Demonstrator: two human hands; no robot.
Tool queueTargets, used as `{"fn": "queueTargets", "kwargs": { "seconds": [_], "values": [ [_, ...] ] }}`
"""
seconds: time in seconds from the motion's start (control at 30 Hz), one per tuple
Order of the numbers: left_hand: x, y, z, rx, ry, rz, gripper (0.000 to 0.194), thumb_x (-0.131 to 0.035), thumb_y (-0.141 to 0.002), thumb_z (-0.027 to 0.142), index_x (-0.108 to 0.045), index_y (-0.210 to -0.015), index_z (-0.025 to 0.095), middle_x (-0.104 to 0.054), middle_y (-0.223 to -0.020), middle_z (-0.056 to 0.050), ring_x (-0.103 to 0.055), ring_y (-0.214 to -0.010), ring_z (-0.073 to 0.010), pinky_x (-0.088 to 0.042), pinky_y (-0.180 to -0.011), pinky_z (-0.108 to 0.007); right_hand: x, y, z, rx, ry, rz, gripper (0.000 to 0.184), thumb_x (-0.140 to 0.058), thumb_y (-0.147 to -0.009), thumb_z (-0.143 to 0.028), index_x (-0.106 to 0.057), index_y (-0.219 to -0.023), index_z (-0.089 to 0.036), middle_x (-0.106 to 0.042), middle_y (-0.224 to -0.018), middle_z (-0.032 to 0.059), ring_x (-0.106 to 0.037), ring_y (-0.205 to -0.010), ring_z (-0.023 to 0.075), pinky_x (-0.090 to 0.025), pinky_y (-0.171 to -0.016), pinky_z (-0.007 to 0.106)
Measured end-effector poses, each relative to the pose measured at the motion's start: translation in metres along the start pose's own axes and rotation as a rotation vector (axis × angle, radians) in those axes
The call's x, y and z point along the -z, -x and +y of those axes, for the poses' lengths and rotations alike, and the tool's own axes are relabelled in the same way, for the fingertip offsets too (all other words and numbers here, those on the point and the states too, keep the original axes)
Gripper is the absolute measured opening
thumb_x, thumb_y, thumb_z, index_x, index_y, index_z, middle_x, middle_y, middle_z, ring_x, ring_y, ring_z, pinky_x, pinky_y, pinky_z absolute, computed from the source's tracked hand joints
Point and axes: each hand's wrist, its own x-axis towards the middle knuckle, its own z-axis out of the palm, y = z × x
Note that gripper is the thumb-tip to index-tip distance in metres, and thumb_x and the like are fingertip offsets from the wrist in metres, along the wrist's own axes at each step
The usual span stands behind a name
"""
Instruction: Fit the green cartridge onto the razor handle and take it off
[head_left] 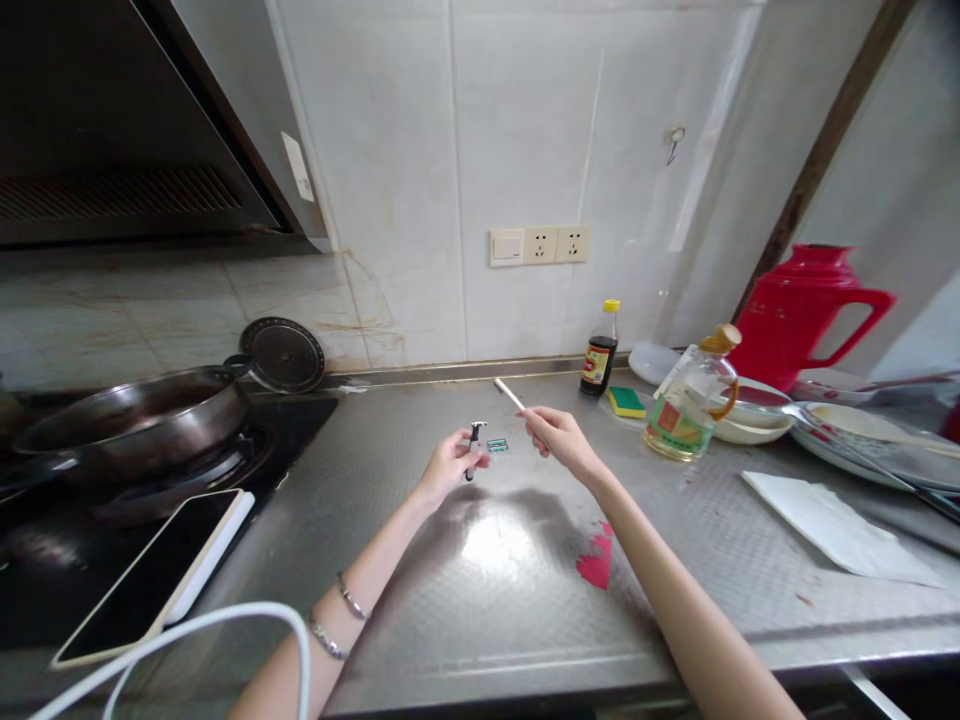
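My left hand (448,466) is closed around a small dark razor (474,447), held upright above the steel counter (480,590). My right hand (556,440) pinches a thin white stick (510,394) that points up and to the left. A small teal blade cartridge (497,445) lies on the counter between the two hands, touching neither. Both forearms reach in from the bottom edge.
A wok (127,420) sits on the stove at left, a phone (157,570) beside it with a white cable (202,630). At right stand a soy sauce bottle (600,352), sponge (626,402), oil jug (690,408), plates (862,440), red thermos (810,312), white cloth (832,525). A red scrap (597,560) lies near.
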Motion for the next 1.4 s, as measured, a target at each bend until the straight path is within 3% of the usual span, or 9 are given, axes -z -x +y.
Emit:
{"fn": "queueTargets", "kwargs": {
  "seconds": [0.13,0.27,0.37,0.63,0.9,1.1,1.4],
  "values": [
    [0.002,-0.001,0.000,-0.106,-0.065,-0.007,0.025,-0.066,-0.072,0.032,-0.053,-0.085,0.015,-0.068,-0.074,-0.006,-0.064,-0.073,-0.0153,-0.042,-0.065,-0.022,-0.019,0.019,-0.016,-0.140,-0.271,-0.070,0.039,-0.052,-0.075,-0.056,-0.051,-0.076,-0.017,-0.039,-0.055,-0.0069,-0.030,-0.036,0.0025,-0.019,-0.030,0.015],
    [0.000,0.001,0.005,-0.133,-0.088,-0.002,0.025,-0.065,-0.072,0.035,-0.053,-0.085,0.016,-0.069,-0.076,-0.006,-0.063,-0.075,-0.0158,-0.041,-0.065,-0.023,-0.036,0.039,-0.022,-0.175,-0.311,-0.163,0.040,-0.048,-0.078,-0.057,-0.049,-0.077,-0.017,-0.044,-0.053,-0.0063,-0.027,-0.032,0.0018,-0.016,-0.028,0.014],
    [-0.001,0.002,0.007,-0.142,-0.090,-0.014,0.023,-0.064,-0.072,0.032,-0.053,-0.085,0.016,-0.068,-0.074,-0.005,-0.063,-0.073,-0.0150,-0.042,-0.067,-0.024,-0.046,0.049,-0.021,-0.207,-0.330,-0.186,0.039,-0.047,-0.079,-0.057,-0.048,-0.078,-0.018,-0.039,-0.046,-0.0086,-0.022,-0.031,0.0018,-0.015,-0.028,0.014],
    [0.000,0.001,0.006,-0.097,0.009,0.015,0.030,-0.067,-0.068,0.034,-0.053,-0.088,0.016,-0.066,-0.071,-0.004,-0.063,-0.071,-0.0166,-0.041,-0.058,-0.022,-0.070,0.077,-0.009,-0.324,-0.452,-0.130,0.040,-0.049,-0.075,-0.059,-0.045,-0.077,-0.019,-0.029,-0.044,-0.0117,-0.017,-0.031,0.0014,-0.010,-0.029,0.014],
    [-0.001,0.003,0.008,-0.097,-0.037,-0.015,0.027,-0.065,-0.069,0.032,-0.053,-0.088,0.015,-0.067,-0.071,-0.005,-0.063,-0.068,-0.0156,-0.044,-0.060,-0.023,-0.069,0.071,-0.018,-0.283,-0.512,-0.095,0.040,-0.053,-0.073,-0.058,-0.044,-0.077,-0.020,-0.029,-0.043,-0.0120,-0.015,-0.031,0.0010,-0.009,-0.029,0.014],
    [0.000,0.002,0.009,-0.097,0.018,0.026,0.029,-0.064,-0.069,0.031,-0.052,-0.090,0.016,-0.067,-0.071,-0.005,-0.061,-0.063,-0.0143,-0.041,-0.055,-0.022,-0.079,0.079,-0.010,-0.361,-0.465,-0.139,0.042,-0.052,-0.072,-0.061,-0.045,-0.076,-0.019,-0.030,-0.042,-0.0118,-0.017,-0.030,0.0016,-0.009,-0.028,0.014],
    [0.000,0.000,0.003,-0.135,-0.082,-0.011,0.019,-0.060,-0.072,0.025,-0.053,-0.088,0.016,-0.066,-0.068,-0.003,-0.062,-0.065,-0.0144,-0.043,-0.059,-0.022,-0.078,0.073,-0.018,-0.308,-0.454,-0.103,0.041,-0.052,-0.072,-0.060,-0.047,-0.075,-0.019,-0.031,-0.042,-0.0115,-0.017,-0.029,0.0013,-0.011,-0.028,0.014]
  ]
}}
